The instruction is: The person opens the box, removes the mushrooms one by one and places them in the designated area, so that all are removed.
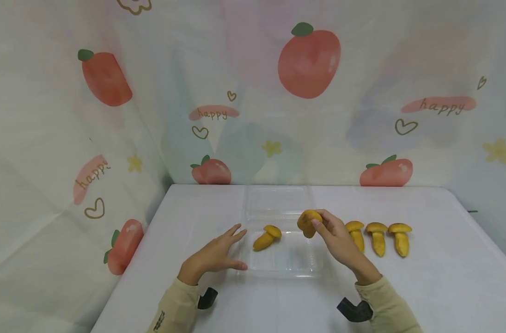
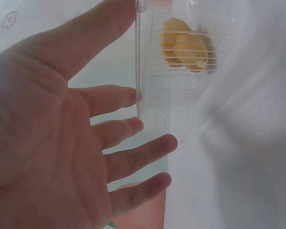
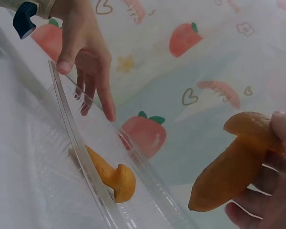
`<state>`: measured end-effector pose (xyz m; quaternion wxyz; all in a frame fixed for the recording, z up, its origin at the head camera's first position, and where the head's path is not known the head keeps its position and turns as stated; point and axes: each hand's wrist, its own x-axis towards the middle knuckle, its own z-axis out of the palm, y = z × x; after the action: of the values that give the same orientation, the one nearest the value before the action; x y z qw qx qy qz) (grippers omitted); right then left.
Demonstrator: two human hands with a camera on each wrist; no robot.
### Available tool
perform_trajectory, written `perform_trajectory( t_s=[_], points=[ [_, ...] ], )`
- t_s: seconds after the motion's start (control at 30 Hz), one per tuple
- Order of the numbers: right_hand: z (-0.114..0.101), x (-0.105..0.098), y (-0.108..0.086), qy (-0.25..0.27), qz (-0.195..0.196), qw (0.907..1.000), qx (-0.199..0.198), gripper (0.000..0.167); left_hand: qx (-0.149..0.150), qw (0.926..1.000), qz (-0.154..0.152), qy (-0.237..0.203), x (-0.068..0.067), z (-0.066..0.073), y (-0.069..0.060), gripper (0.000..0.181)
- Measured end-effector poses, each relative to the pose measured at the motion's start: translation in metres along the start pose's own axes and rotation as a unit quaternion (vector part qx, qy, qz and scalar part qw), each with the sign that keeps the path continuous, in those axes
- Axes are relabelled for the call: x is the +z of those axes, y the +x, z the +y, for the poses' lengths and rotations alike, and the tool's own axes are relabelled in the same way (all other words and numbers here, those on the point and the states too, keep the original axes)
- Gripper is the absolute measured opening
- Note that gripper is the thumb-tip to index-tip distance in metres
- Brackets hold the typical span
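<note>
My right hand [image 1: 340, 241] pinches a yellow mushroom [image 1: 308, 224] by its cap, above the right side of a clear plastic container [image 1: 283, 274]. In the right wrist view this mushroom [image 3: 229, 174] hangs with its thick stem pointing down and left. A second yellow mushroom [image 1: 264, 239] lies on its side inside the container, towards the left. My left hand [image 1: 213, 254] is spread at the container's left side, fingers mostly straight. From the left wrist view, thumb and fingers [image 2: 119, 128] are at the rim; firm contact is hard to tell.
Three more yellow mushrooms, among them a middle one [image 1: 377, 238], lie in a row right of the container, the nearest partly behind my right hand. The container's clear lid [image 1: 277, 199] is folded back towards the printed curtain [image 1: 253, 69]. All rest on a white table [image 1: 452, 286].
</note>
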<state>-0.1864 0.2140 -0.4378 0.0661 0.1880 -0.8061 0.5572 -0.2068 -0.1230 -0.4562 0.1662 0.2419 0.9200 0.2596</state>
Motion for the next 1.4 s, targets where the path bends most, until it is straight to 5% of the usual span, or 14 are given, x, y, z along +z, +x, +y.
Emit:
perform_trajectory(
  t_s=[0.3,0.8,1.4],
  points=[
    [0.004,0.001,-0.001,0.006,-0.018,0.9994,0.03,0.034,0.004,0.9999,-0.001,0.01,0.0,0.0,0.0,0.096],
    [0.008,0.005,-0.003,0.031,0.021,0.999,0.025,0.031,0.003,0.9999,-0.006,0.009,0.0,0.001,0.001,0.098],
    [0.019,-0.032,-0.029,0.0,0.075,0.9971,-0.008,0.052,0.007,0.9999,-0.006,0.012,0.0,-0.003,0.002,0.098]
  ],
)
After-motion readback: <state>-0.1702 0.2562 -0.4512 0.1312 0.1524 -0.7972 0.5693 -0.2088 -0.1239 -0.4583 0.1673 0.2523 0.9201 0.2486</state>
